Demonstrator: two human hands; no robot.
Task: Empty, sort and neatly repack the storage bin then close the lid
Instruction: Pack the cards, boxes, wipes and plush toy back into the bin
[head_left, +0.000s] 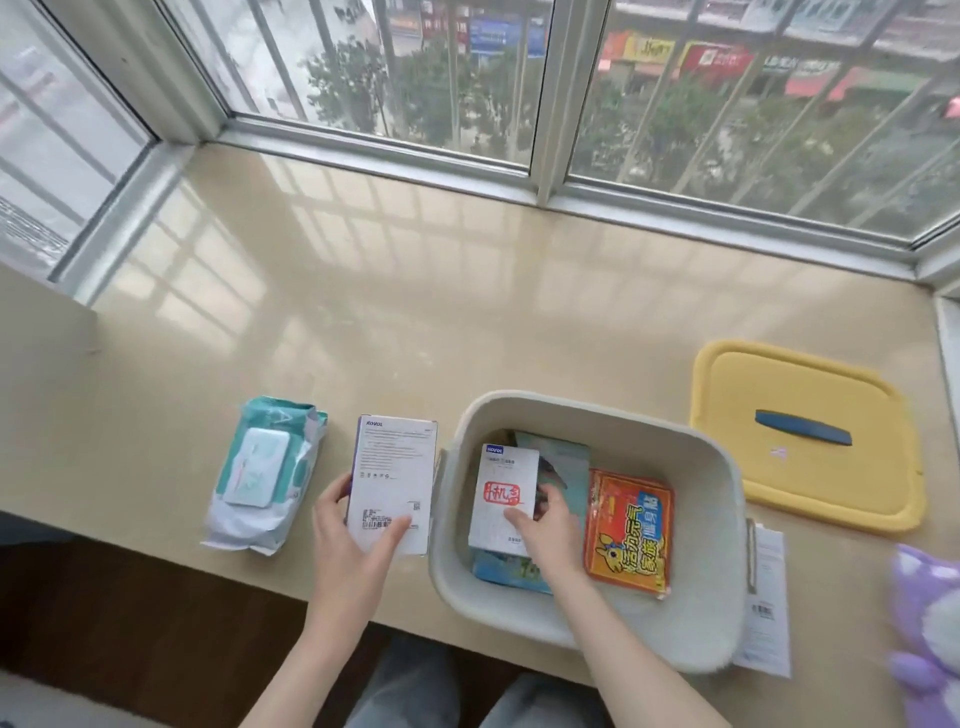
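Left hand (358, 540) grasps white box (392, 483) at ledge's (363, 312) near edge; right hand (545, 525) grips second box (501, 499) inside bin (717, 519) (lid (810, 441) off).

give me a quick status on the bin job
Left hand holds a white box outside bin. Right hand on second white box inside. Lid off. Nothing blocking.

Both forearms are stretched forward, bare. The left hand (358, 525) is closed around a flat box, thumb laid on top. The right hand (545, 519) is curled, fingers gripping another.
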